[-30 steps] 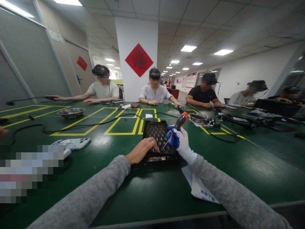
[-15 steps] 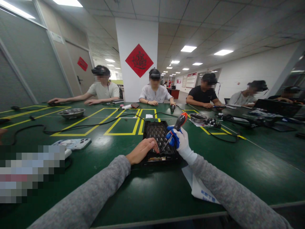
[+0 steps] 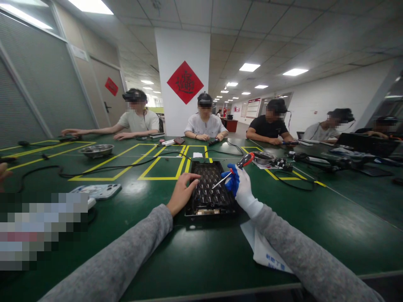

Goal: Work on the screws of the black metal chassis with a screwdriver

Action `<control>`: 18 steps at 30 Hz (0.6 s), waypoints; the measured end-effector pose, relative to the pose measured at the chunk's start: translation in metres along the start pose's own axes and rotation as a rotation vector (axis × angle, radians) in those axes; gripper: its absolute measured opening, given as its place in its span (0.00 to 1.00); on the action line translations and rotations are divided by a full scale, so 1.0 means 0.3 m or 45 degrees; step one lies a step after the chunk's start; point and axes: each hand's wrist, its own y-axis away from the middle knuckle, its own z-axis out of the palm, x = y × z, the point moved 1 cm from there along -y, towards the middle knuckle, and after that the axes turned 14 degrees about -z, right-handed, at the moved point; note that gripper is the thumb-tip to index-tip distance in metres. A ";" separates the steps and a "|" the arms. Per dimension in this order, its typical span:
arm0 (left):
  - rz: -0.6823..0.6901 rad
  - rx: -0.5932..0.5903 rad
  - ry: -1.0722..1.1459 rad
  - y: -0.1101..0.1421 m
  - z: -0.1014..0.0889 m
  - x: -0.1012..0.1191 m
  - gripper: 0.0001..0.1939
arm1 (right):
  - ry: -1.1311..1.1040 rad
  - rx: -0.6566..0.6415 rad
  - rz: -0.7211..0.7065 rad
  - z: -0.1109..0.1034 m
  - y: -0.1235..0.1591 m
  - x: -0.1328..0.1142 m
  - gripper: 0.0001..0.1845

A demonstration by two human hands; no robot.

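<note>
Tray: black, it lies on the green worktop [image 3: 176, 251] between our two hands; we see rows of small shiny bits inside the tray [image 3: 232, 209], too fine to make out singly, and a pale strip at its near end that we cannot identify.
Screwdriver: the screwdriver [image 3: 245, 160] slants over the tray, its red-and-black handle up and to the right; we cannot tell whether its tip touches the bits.
Right hand: our gloved right hand [image 3: 241, 186] has its fingers closed around the screwdriver, hiding part of the handle.
Left hand: our bare left hand [image 3: 183, 191] rests at the tray's left edge, its fingers loosely open, and it covers part of that rim.
White sheet: our right sleeve [image 3: 292, 243] hides much of the white sheet [image 3: 260, 247]; its blue print is only partly visible.
Left side: a pixelated patch masks whatever lies near the phone [image 3: 108, 191], and another person's hand [image 3: 3, 172] is cut off by the picture's edge.
Right side: the screwdriver's handle comes close to a steel bowl [image 3: 265, 158] beyond, its contents unclear to us.
</note>
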 end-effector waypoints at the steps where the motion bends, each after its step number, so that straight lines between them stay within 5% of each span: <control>1: -0.067 0.079 -0.022 -0.020 0.000 -0.032 0.15 | -0.019 -0.008 0.038 -0.001 -0.004 0.005 0.21; 5: -0.312 -0.035 -0.009 -0.074 0.013 -0.141 0.25 | -0.079 -0.048 0.126 -0.001 -0.007 0.023 0.22; 9: -0.371 -0.174 0.085 -0.078 0.033 -0.164 0.25 | -0.103 -0.100 0.096 0.011 -0.001 0.028 0.24; 18: -0.294 0.021 -0.068 -0.056 -0.005 -0.102 0.23 | 0.020 -0.336 0.082 0.052 -0.019 -0.037 0.25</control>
